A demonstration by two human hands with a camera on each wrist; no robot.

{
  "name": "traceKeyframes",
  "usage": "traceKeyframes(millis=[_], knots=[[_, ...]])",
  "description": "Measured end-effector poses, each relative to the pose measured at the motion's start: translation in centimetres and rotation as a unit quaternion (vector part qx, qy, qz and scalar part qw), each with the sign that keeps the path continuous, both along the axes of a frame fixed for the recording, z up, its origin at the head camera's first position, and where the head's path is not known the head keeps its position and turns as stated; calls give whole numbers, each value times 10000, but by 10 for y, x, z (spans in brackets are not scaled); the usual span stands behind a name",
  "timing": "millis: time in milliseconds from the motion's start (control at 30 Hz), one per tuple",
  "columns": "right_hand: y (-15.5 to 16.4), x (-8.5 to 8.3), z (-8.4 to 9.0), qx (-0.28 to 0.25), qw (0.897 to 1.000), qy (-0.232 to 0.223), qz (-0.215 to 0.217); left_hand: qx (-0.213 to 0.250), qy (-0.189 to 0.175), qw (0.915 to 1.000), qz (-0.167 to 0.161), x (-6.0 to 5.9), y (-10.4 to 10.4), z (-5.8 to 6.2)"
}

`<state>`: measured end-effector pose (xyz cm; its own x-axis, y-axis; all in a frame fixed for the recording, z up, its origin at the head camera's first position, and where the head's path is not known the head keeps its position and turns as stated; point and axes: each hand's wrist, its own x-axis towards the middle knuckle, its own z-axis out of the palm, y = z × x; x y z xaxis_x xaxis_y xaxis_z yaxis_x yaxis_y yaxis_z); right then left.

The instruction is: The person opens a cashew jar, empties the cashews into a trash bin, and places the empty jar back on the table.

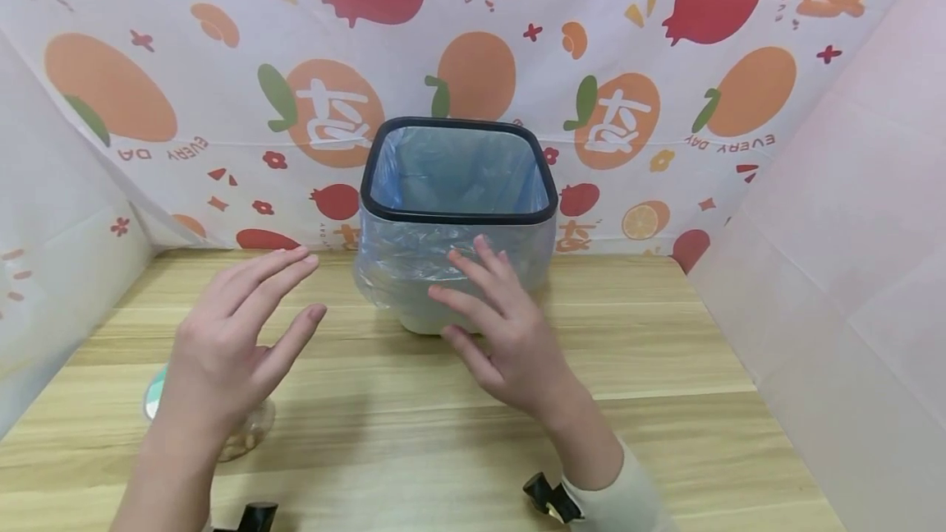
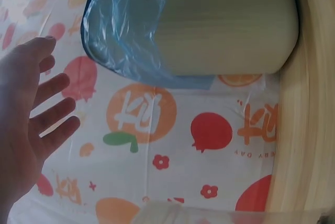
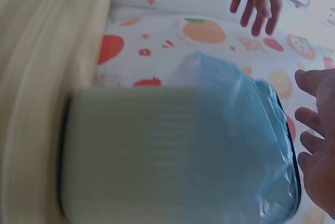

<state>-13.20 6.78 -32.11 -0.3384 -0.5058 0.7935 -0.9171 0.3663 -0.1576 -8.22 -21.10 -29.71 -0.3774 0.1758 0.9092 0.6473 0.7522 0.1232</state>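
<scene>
A pale trash bin (image 1: pixel 429 318) with a black rim (image 1: pixel 458 218) stands upright at the back of the table. A thin bluish plastic bag (image 1: pixel 466 167) lines it and hangs over the outside of its upper walls. My left hand (image 1: pixel 225 339) hovers left of the bin, fingers extended and thumb apart, holding nothing. In front of the bin, my right hand (image 1: pixel 506 331) is raised with fingers spread and slightly bent; it overlaps the bin's lower front in the head view. The right wrist view shows the right hand (image 3: pixel 319 140) beside the rim, nothing in its fingers.
Beneath my left forearm is a clear rounded container (image 1: pixel 254 429), mostly hidden, with a teal and white part (image 1: pixel 153 392) showing at the left. A fruit-print cloth (image 1: pixel 414 48) hangs behind the wooden table (image 1: pixel 414 450), and pale sheets (image 1: pixel 828 187) border its sides.
</scene>
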Motion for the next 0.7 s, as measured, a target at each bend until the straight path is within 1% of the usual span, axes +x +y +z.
traceKeyframes(millis=[133, 200, 367, 433, 567, 633, 700], knots=[[-13, 3, -6, 221, 9997, 25, 140, 14, -34, 10000, 29, -1, -11, -1], [-19, 3, -10, 372, 9991, 49, 191, 43, 27, 10000, 9, -2, -17, 0], [-34, 3, -18, 682, 9970, 61, 351, 54, 55, 9999, 113, 1, -32, 2], [-41, 3, -21, 797, 9959, 29, 418, 11, -22, 9999, 151, 2, -38, 2], [-54, 3, -27, 1046, 9931, -101, 528, -148, -170, 9997, 123, 5, -50, 2], [-62, 2, -29, 1162, 9914, -158, 589, -239, -374, 9988, 212, 8, -57, 0], [-70, 2, -32, 1306, 9890, -231, 650, -347, -673, 9964, 380, 11, -64, -2]])
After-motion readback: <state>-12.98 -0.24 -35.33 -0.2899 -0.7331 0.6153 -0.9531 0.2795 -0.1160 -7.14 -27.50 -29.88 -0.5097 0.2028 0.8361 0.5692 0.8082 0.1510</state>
